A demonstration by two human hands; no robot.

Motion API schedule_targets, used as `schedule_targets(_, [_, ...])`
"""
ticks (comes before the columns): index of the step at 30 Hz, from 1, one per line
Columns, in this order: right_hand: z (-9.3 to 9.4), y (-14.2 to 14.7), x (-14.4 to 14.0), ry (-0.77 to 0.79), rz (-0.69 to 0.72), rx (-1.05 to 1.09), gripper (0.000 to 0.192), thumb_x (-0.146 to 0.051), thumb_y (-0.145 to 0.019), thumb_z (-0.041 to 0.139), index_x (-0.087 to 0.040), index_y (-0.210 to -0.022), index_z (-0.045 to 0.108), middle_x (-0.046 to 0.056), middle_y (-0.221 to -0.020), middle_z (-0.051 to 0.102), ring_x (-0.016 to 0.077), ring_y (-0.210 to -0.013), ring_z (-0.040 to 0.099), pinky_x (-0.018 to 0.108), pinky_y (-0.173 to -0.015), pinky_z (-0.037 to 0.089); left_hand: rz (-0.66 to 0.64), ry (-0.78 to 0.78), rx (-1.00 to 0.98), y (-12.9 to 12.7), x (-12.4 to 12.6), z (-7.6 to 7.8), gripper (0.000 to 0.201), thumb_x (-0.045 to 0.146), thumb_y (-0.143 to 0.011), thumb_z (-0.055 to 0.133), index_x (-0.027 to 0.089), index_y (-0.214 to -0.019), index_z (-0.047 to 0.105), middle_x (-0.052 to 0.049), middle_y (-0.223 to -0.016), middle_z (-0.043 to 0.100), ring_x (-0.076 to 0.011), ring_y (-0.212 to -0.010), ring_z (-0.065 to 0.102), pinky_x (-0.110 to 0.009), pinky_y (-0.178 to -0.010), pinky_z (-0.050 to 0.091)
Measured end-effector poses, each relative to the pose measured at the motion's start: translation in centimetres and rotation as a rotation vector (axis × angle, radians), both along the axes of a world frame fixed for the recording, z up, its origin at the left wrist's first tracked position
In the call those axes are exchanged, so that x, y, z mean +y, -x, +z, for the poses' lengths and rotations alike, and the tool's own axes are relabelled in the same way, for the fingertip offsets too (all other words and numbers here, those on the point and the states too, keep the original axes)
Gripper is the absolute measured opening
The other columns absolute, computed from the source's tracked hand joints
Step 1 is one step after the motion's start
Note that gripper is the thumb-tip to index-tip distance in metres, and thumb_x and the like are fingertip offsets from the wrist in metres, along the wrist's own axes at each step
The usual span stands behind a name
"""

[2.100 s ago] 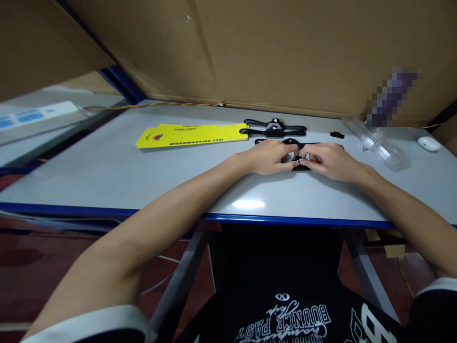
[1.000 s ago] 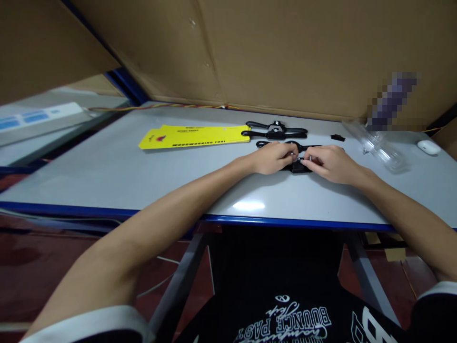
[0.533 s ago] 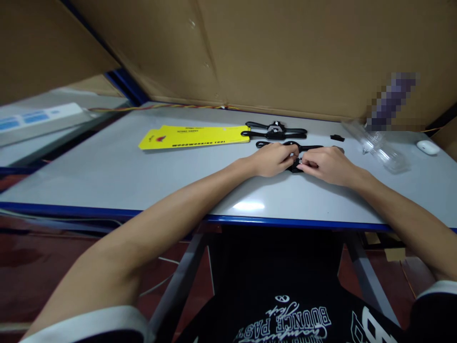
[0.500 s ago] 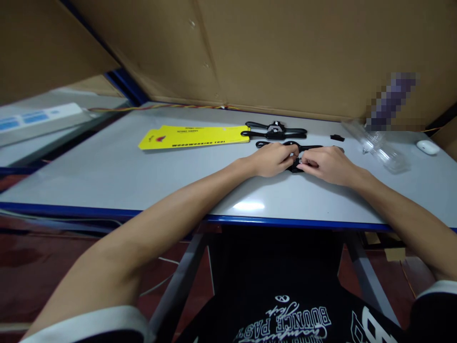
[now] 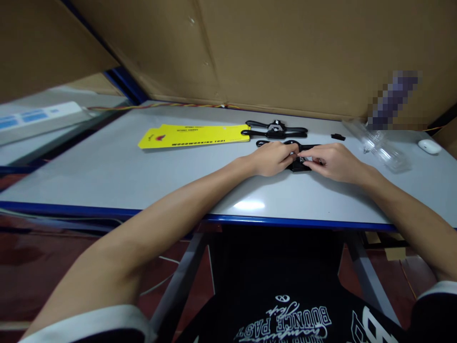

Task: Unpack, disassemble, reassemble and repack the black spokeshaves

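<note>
A black spokeshave (image 5: 301, 167) lies on the table under both hands, its handles mostly hidden. My left hand (image 5: 273, 158) is closed over its left side with the fingers curled. My right hand (image 5: 332, 162) pinches at a small shiny screw on the spokeshave's body, thumb and forefinger close together; the fingertips partly hide it. Just behind the hands is another black spokeshave (image 5: 263, 143), partly covered by them. Farther back, more black spokeshaves (image 5: 276, 128) with silver parts lie side by side.
Yellow cards (image 5: 194, 136) printed "WOODWORKING TOOL" lie left of the spokeshaves. To the right are a small black part (image 5: 338, 137), clear plastic packaging (image 5: 385, 150) and a white mouse-like object (image 5: 429, 146). A cardboard wall (image 5: 271, 62) rises behind the table.
My right hand has shifted slightly right and its fingers have opened a little, showing more of the spokeshave's body. My left hand stays in place.
</note>
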State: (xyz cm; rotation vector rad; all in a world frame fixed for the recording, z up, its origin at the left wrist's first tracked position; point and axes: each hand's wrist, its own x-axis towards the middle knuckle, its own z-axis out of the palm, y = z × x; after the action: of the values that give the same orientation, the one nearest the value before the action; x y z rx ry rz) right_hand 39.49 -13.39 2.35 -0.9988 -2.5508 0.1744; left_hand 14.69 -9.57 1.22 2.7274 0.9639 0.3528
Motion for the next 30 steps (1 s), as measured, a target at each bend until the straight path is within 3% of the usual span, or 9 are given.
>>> schedule_targets(7, [-0.6, 0.2, 0.4, 0.03, -0.016, 0.066, 0.025, -0.036, -0.101, 0.069, -0.021, -0.118, 0.08, -0.001, -0.073, 0.067, 0.0157, -0.064, 0.053, 0.031, -0.07, 0.038, 0.013, -0.01, 0.02, -0.1, -0.1, 0.0, 0.035, 0.029, -0.105, 0.038, 0.017, -0.117, 0.069, -0.01, -0.087, 0.073, -0.0255, -0.075, 0.063, -0.036, -0.069, 0.038])
schedule_targets(12, [-0.7, 0.2, 0.4, 0.004, -0.053, 0.079, 0.018, -0.04, -0.098, 0.073, -0.022, -0.101, 0.074, -0.004, -0.066, 0.059, 0.015, -0.061, 0.048, 0.031, -0.066, 0.033, -0.002, -0.017, 0.014, 0.0, 0.1, -0.1, 0.035, 0.03, -0.106, 0.039, 0.018, -0.119, 0.069, -0.009, -0.087, 0.074, -0.0253, -0.075, 0.064, -0.035, -0.07, 0.041])
schedule_targets(19, [-0.1, 0.2, 0.1, -0.012, -0.065, -0.02, 0.018, -0.036, -0.096, 0.062, -0.022, -0.086, 0.068, -0.003, -0.064, 0.056, 0.015, -0.059, 0.046, 0.033, -0.064, 0.029, -0.013, 0.003, -0.002, 0.0, 0.2, -0.1, 0.033, 0.027, -0.105, 0.04, 0.018, -0.116, 0.07, -0.009, -0.087, 0.074, -0.0246, -0.075, 0.063, -0.035, -0.071, 0.041])
schedule_targets(30, [0.1, 0.4, -0.1, 0.008, -0.025, -0.02, 0.017, -0.029, -0.095, 0.057, -0.022, -0.085, 0.067, -0.001, -0.066, 0.058, 0.0158, -0.061, 0.047, 0.034, -0.066, 0.029, -0.013, 0.008, -0.004, -0.1, 0.2, -0.1, 0.033, 0.03, -0.104, 0.04, 0.019, -0.115, 0.069, -0.009, -0.086, 0.073, -0.0249, -0.075, 0.063, -0.035, -0.072, 0.041])
